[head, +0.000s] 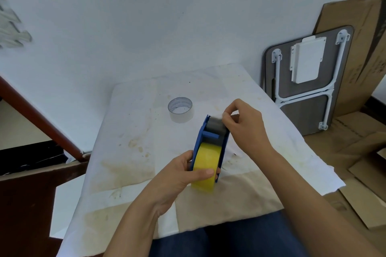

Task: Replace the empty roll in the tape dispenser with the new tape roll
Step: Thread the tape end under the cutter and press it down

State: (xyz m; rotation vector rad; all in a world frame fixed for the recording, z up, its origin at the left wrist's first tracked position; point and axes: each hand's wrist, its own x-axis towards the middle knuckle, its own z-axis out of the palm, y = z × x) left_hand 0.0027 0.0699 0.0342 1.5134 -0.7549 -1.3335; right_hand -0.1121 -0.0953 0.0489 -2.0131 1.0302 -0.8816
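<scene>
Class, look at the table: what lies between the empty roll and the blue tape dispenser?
Nothing: the head view shows only bare stained table cover between the empty roll and the dispenser.

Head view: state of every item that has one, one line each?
Tape dispenser: held up off the table, loaded.
Yellow tape roll: seated in the dispenser.
Empty roll: out, standing on the table behind the dispenser.
Left hand: gripping the dispenser, thumb across the yellow roll.
Right hand: fingertips pinched at the dispenser's far end; whether they hold tape is blurred.
Folding table: folded, leaning against cardboard.
</scene>
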